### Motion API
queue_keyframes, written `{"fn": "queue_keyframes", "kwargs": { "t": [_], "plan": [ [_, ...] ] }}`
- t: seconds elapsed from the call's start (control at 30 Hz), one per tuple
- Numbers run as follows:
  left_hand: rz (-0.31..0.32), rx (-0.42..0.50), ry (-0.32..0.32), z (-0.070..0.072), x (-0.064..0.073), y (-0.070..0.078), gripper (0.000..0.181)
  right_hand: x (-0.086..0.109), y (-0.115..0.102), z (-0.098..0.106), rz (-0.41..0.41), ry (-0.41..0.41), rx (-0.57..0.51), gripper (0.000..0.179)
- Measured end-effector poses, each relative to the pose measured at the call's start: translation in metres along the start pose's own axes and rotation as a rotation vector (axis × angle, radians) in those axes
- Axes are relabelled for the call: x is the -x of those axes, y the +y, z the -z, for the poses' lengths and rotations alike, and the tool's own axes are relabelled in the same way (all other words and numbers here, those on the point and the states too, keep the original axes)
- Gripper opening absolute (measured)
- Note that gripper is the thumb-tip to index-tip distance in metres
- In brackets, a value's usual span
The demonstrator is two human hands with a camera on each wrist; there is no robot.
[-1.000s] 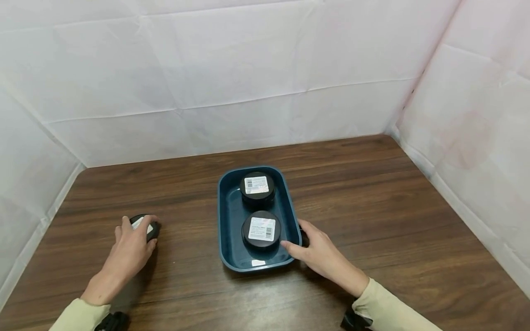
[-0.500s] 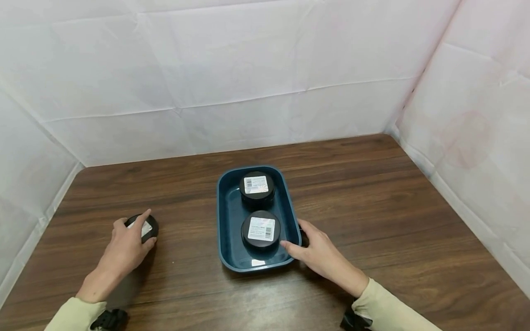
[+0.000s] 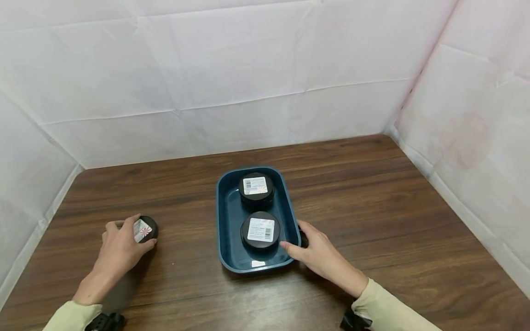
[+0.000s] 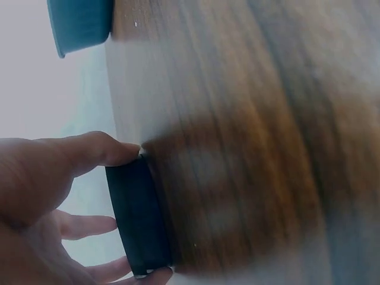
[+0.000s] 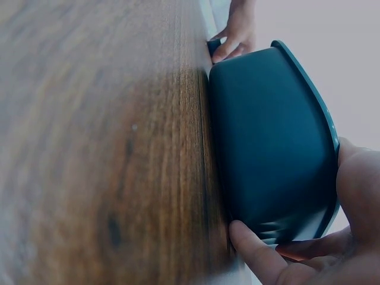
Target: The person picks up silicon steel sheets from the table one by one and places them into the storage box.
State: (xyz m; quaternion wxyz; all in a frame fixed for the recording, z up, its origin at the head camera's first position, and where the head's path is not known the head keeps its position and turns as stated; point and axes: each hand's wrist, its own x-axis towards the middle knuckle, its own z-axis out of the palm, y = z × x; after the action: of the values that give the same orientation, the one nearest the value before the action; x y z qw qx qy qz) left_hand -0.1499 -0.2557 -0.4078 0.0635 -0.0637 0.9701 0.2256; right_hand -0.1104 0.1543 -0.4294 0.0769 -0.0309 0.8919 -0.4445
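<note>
Towards the left of the table, my left hand (image 3: 118, 250) holds a round black jar (image 3: 152, 224) with a white label on top. In the left wrist view, thumb and fingers span the dark side of that jar (image 4: 139, 217), which rests on the wood. My right hand (image 3: 325, 255) grips the near right side of a blue plastic tray (image 3: 221, 230), thumb over the rim and fingers against the outer wall. Two more black labelled jars sit inside, a far one (image 3: 256, 195) and a near one (image 3: 252, 243). The right wrist view shows the tray's outer wall (image 5: 267, 136).
The tray stands on a dark brown wooden table (image 3: 372, 197). White sheeting (image 3: 232, 69) rises behind the table and along its left and right sides. Each wrist wears a black strap, the left strap (image 3: 105, 322) near the front edge of view.
My left fingers have slid left across the jar's top, uncovering more of its label, and the jar has turned slightly. The right hand and the tray have stayed in place.
</note>
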Motion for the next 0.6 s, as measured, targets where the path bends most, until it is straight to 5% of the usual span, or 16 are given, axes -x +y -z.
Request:
{"fn": "queue_keyframes", "kwargs": {
  "t": [0.6],
  "plan": [
    [0.049,-0.003,0.024,0.0049,-0.0007,-0.0023,0.078,-0.0025,-0.0013,-0.0020,0.017,0.009,0.008,0.061]
  ]
}}
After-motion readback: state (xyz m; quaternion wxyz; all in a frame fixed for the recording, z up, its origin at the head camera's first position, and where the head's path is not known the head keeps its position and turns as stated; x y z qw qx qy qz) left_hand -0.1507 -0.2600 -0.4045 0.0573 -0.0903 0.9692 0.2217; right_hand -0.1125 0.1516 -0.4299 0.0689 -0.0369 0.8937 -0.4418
